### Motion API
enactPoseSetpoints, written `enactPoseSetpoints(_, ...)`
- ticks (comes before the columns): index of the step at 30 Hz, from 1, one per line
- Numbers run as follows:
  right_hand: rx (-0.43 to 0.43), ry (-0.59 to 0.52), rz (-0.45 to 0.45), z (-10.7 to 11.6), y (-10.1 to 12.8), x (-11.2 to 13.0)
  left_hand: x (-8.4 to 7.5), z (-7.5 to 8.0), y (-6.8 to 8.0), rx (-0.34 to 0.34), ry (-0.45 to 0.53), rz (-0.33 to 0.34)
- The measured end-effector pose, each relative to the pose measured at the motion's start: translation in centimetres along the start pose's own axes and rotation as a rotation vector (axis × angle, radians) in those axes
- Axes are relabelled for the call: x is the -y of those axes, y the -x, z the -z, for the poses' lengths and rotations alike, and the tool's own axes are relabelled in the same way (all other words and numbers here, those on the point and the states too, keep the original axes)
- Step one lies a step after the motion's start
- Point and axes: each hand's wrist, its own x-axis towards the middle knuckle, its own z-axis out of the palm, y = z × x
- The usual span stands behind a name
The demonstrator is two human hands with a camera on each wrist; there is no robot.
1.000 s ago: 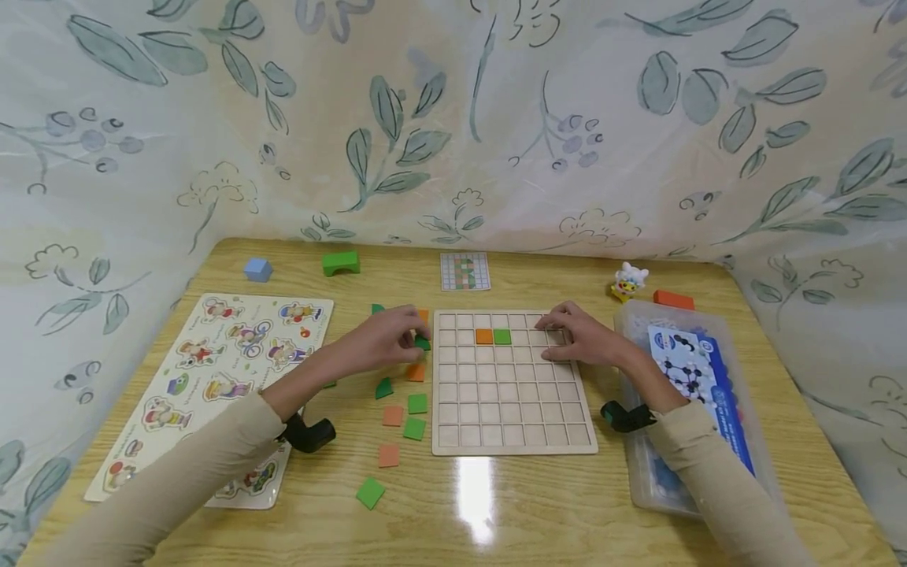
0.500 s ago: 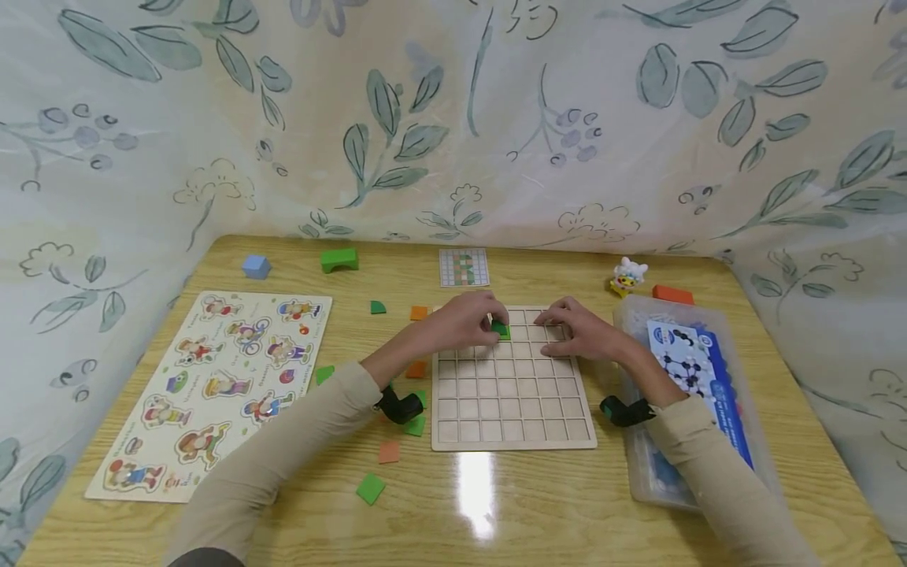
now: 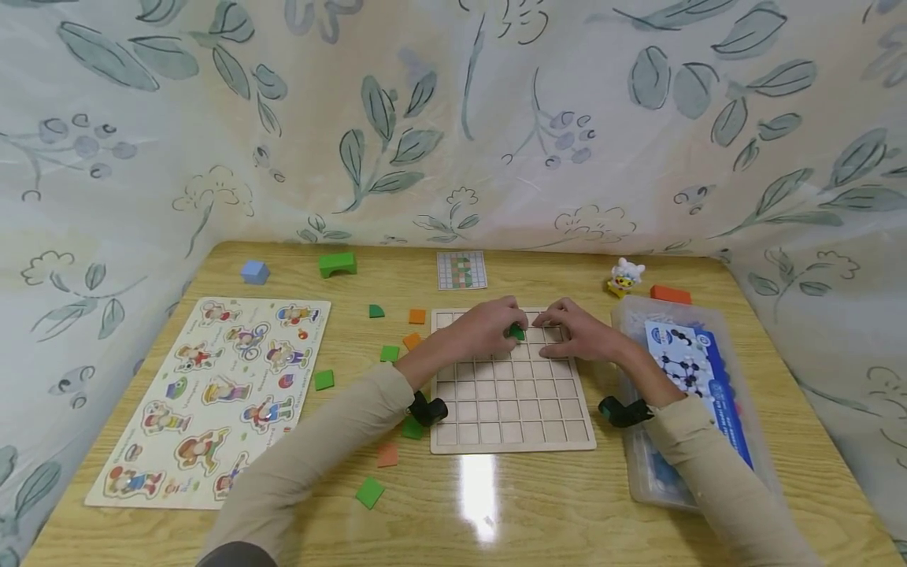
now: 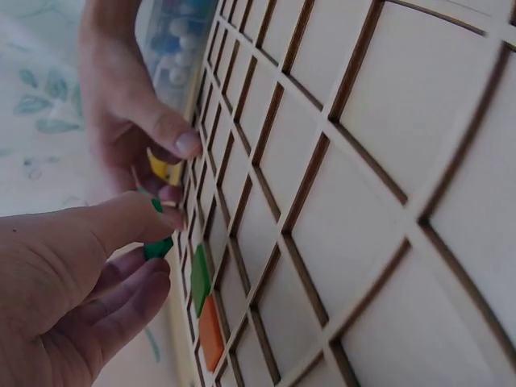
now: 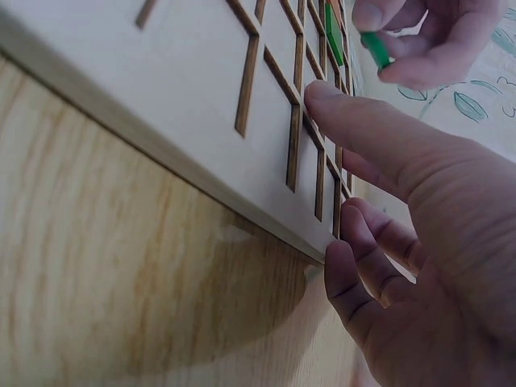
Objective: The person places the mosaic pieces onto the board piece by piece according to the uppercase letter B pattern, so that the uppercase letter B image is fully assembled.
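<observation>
My left hand pinches a dark green tile between thumb and fingertips, over the upper part of a wooden grid board. The tile is seen nearly edge-on in the wrist views. Just below it, a light green square tile and an orange square tile sit side by side in the grid; the left hand hides them in the head view. My right hand rests at the board's upper right, its thumb on the grid and its other fingers at the edge, holding no tile.
Left of the board lie several loose green and orange tiles, among them a dark green quarter-round. A picture puzzle board is further left. A pattern card lies behind the board; a clear plastic box stands to its right.
My left hand has carried the dark green tile from the loose tiles at left rightward over the board, past the two set tiles. My right hand has stayed at the board's upper right.
</observation>
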Motion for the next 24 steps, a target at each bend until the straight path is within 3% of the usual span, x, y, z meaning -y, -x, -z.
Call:
enactPoseSetpoints(12, 0.001, 0.004, -0.025, -0.3, -0.17, 0.06, -0.42, -0.78, -0.8, -0.034, -0.016, 0.058)
enactPoseSetpoints(24, -0.006, 0.024, -0.019, -0.15, -0.09, 0.1, -0.22, -1.03, -1.03, -0.018, -0.036, 0.075)
